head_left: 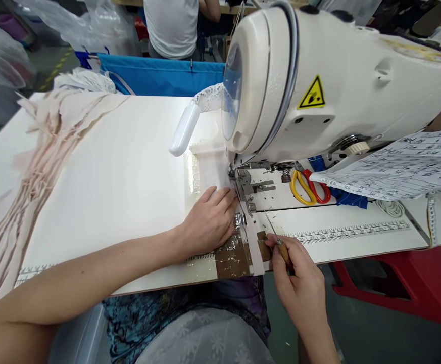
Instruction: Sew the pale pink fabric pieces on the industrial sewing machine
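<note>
My left hand (210, 220) lies with its fingers flat and slightly bent on pale pink fabric (212, 169), just in front of the needle area of a white sewing machine (319, 76). My right hand (299, 278) is closed round the wooden handle of an awl (281, 245), whose thin metal tip points up and left toward the metal guide. Between the two hands a narrow pale strip (255, 247) runs from the presser foot down to the table's front edge. Brown tape (233, 258) covers the table edge under it.
Yellow-and-red-handled scissors (306, 187) lie right of the needle area, near a written paper sheet (402, 167). A bunch of pale pink fabric strips (38, 177) drapes over the table's left side. A red stool (405, 283) stands at right. Someone in white (173, 28) sits beyond.
</note>
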A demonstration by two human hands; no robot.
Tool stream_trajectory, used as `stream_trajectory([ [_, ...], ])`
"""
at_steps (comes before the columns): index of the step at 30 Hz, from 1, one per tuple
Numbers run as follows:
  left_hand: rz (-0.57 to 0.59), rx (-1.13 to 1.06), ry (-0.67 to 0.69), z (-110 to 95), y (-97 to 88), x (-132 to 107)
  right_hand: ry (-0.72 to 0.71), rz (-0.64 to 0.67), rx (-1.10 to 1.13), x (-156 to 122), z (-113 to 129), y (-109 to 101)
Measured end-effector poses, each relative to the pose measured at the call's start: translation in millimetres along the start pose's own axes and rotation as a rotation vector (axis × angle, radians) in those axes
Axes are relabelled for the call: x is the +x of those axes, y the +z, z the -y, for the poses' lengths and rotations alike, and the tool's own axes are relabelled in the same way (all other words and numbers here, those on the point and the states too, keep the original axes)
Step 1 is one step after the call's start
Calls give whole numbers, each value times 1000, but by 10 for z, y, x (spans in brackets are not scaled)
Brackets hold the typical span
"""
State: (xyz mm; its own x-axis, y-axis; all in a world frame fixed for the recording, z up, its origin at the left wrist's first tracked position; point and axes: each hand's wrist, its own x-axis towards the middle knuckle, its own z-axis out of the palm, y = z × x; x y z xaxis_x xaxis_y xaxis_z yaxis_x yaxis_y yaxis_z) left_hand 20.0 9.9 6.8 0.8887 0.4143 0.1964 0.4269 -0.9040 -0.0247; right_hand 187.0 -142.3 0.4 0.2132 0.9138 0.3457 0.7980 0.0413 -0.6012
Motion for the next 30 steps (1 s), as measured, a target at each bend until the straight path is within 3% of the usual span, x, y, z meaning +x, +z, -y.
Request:
stream_trajectory([
  [10,-2,0,0,26,32,11,25,-48,-17,-30,-20,4],
  [18,-36,-19,-31,89,97,54,192,-48,45,-21,58,65],
  [25,-23,-113,-94,167,92,104,-95,24,64,245,200,238],
  [30,-45,-114,-53,211,102,103,-251,22,-59,393,223,419],
])
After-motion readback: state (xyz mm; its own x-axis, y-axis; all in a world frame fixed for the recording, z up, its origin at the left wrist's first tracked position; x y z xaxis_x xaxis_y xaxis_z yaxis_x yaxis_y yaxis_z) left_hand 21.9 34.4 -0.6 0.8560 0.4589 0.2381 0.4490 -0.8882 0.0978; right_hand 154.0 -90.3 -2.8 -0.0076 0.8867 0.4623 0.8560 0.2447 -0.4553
